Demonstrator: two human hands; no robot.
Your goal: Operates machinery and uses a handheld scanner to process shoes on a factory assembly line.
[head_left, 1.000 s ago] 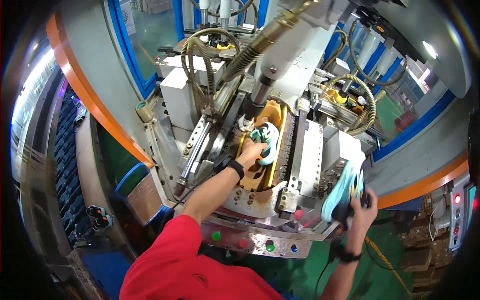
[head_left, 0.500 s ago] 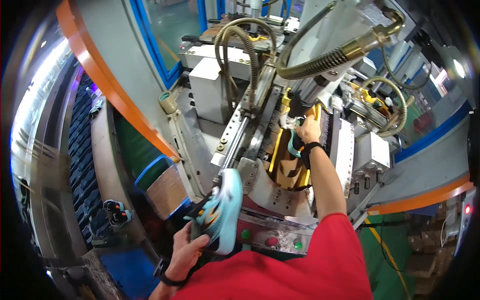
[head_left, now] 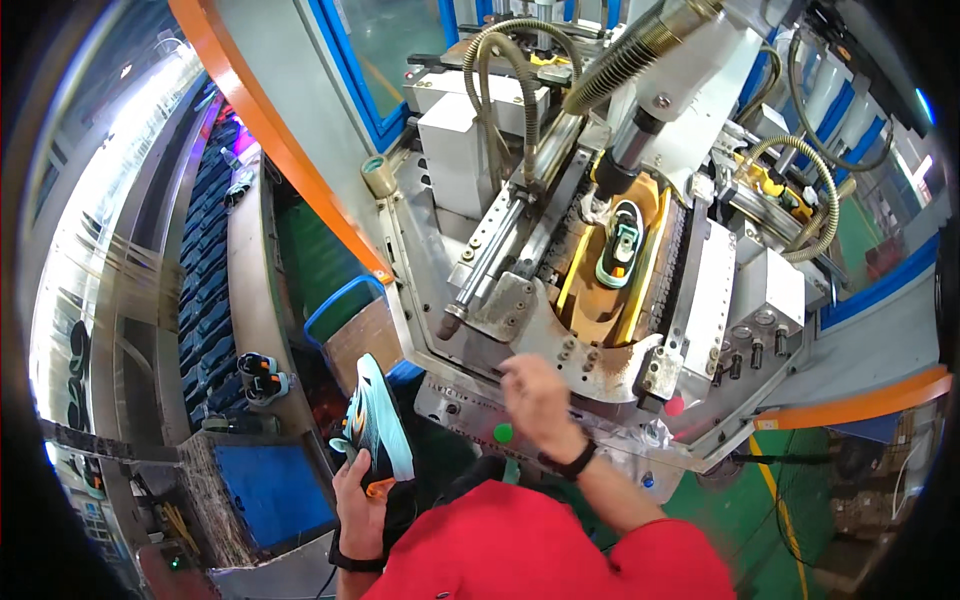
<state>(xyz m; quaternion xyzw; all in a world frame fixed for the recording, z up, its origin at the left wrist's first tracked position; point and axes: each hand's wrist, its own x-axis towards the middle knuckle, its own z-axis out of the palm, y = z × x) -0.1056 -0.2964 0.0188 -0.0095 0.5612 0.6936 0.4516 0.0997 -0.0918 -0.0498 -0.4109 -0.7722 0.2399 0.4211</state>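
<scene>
My left hand (head_left: 362, 508) is closed round the heel end of a light blue sneaker (head_left: 391, 432) with black and orange parts, its toe pointing up. Low in front of the machine, my right hand (head_left: 540, 400) is smeared by motion, so its finger position is unclear; nothing shows in it. It is apart from a second shoe (head_left: 622, 246), dark with a pale blue edge, lying in the machine's yellow-sided cradle (head_left: 592, 312). A dark press head (head_left: 622, 165) stands just beyond that shoe.
A green button (head_left: 503, 432) and a red button (head_left: 673, 405) sit on the machine's front. To the left, a conveyor (head_left: 205, 320) carries dark shoe parts, and a pair of shoes (head_left: 262, 380) stands on its ledge. Ribbed hoses (head_left: 505, 60) arch above. An orange rail (head_left: 290, 150) curves alongside.
My right hand has left the shoe in the cradle and come back toward me. The light blue sneaker in my left hand has shifted left and lower. The whole view has turned slightly.
</scene>
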